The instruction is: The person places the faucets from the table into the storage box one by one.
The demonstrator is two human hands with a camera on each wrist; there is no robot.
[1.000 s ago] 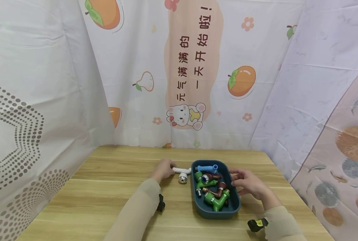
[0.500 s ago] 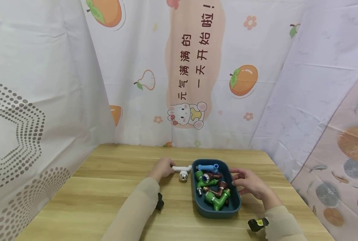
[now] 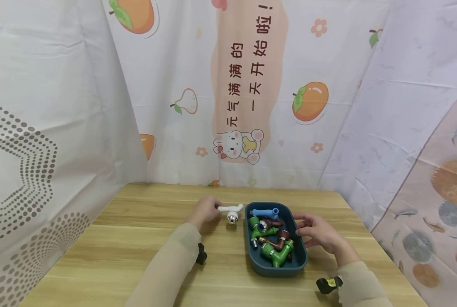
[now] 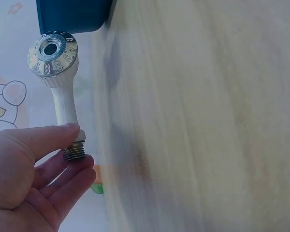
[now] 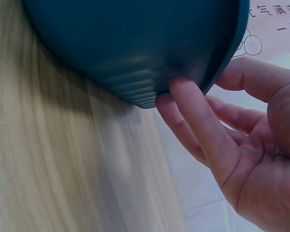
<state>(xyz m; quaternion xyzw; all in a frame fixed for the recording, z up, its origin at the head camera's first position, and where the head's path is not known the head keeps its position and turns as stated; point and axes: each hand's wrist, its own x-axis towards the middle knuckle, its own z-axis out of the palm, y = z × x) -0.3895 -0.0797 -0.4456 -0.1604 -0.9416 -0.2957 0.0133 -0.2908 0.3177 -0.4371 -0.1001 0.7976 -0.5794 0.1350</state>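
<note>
My left hand (image 3: 206, 209) pinches a white tap (image 3: 230, 209) by its threaded end, left of a dark blue plastic bin (image 3: 276, 273). In the left wrist view, the thumb and fingers sit around the brass-coloured thread (image 4: 74, 151), and the silver round knob (image 4: 53, 54) points away from the palm. On the bin's other side, my right hand (image 3: 320, 234) rests its fingertips against the outer wall, as the right wrist view shows on the bin wall (image 5: 111, 48). Inside lie a blue tap (image 3: 264, 213), green taps (image 3: 280, 258) and brown ones (image 3: 283, 241).
The bin stands on a wood-grain table (image 3: 136, 256). Behind the table hangs a printed curtain (image 3: 174, 149), with more patterned cloth on both sides. Each wrist wears a small black device, such as the strapped one (image 3: 328, 285) at the right.
My left hand has drawn the white tap slightly left and farther back, leaving a gap between it and the bin. The right hand and bin stay put.
</note>
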